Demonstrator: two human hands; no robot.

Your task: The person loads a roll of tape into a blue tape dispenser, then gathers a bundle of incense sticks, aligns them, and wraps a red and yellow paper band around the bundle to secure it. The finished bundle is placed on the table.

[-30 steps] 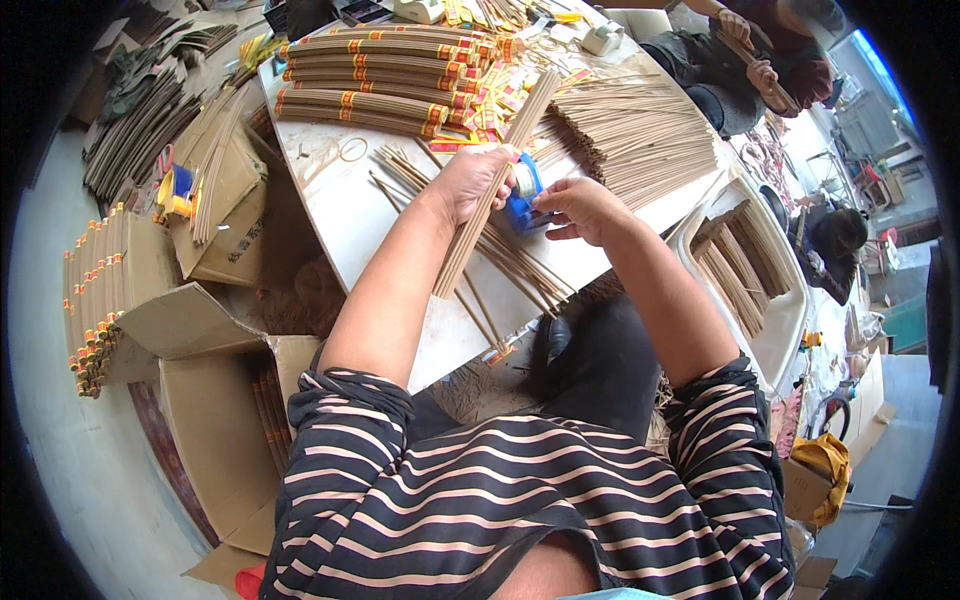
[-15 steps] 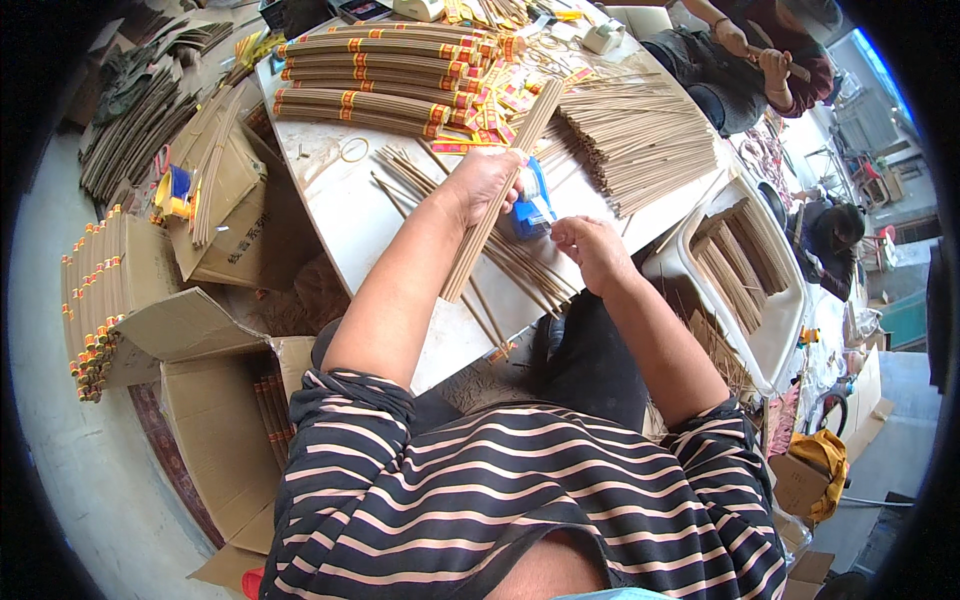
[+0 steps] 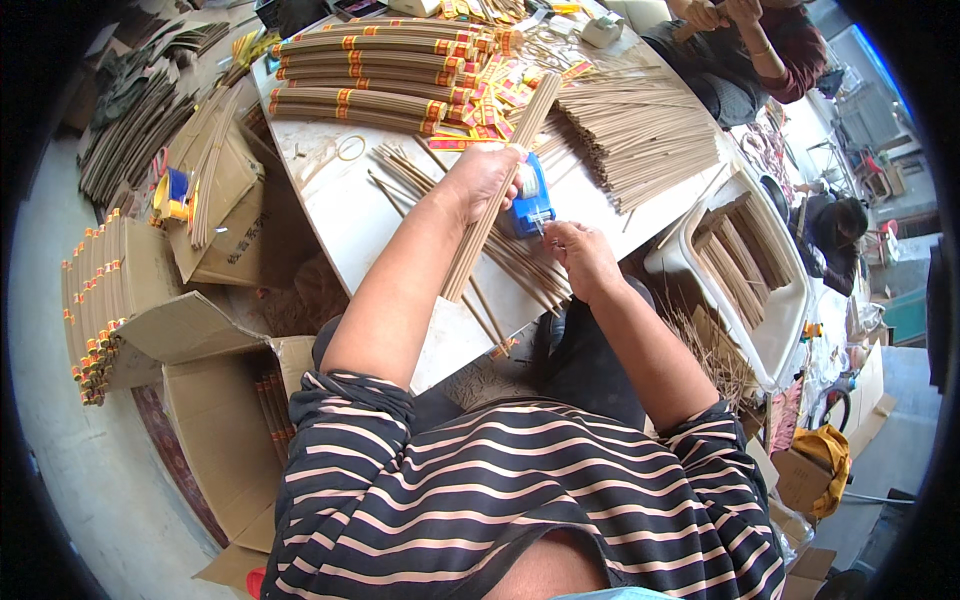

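My left hand (image 3: 487,180) is closed around a bundle of brown incense sticks (image 3: 463,270), held slanting over the white table (image 3: 335,190). Just right of it stands a blue tape dispenser (image 3: 530,207) with a pale roll inside. At the dispenser's near end my right hand (image 3: 585,258) pinches what looks like the end of clear tape (image 3: 543,228); the strip is small and partly hidden by the fingers. Loose incense sticks (image 3: 517,268) lie under and beside the held bundle.
Banded incense bundles (image 3: 365,110) are stacked at the table's far left, beside red-and-yellow labels (image 3: 490,100). A large pile of loose sticks (image 3: 640,140) lies to the right. A white tub (image 3: 668,262) holds more sticks. Open carton (image 3: 215,400) at left; another person's hands (image 3: 722,14) at far right.
My right hand has moved slightly left, its fingertips now against the dispenser's near end. The dispenser has turned a little. My left hand keeps its hold. The other person's hands have moved up.
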